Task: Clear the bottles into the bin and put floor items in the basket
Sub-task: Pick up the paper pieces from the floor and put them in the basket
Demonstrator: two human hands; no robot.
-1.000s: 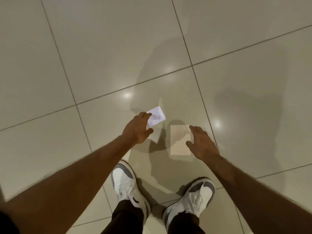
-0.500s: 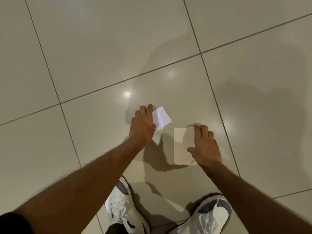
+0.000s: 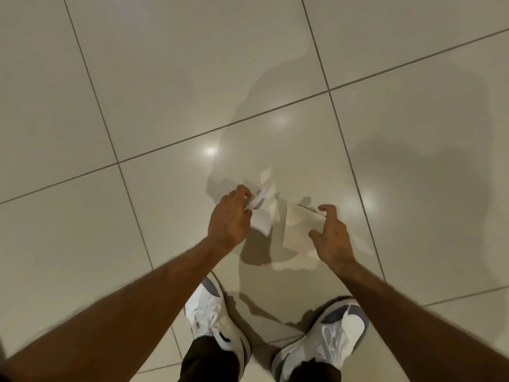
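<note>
Hands reach down over a glossy beige tiled floor [image 3: 137,78], each at a separate piece of paper. The left hand [image 3: 230,219] has its fingers [image 3: 243,190] curled round a small white slip of paper [image 3: 260,221], which bends and folds in the grip, its upper end poking out past the fingertips and its lower end curling below the palm. The right hand [image 3: 332,238] pinches a pale cream card [image 3: 298,230] by its right side: the thumb lies against the near part of that side and the bent fingers hook over the far right corner, so the card tilts with its right side raised off the floor. Whether the card's left edge rests on the tile cannot be told. Both papers lie on the same large tile, just beside each other but apart, close to the grout line that runs along the tile's right edge. Below the hands, toward the near edge of the view, stand two white and grey sneakers, the left shoe [image 3: 214,321] and the right shoe [image 3: 327,334], with dark trouser cuffs [image 3: 212,362] above them. Soft shadows of the arms and body fall across the tiles beyond the papers, and a few bright spots of light reflect off the floor.
</note>
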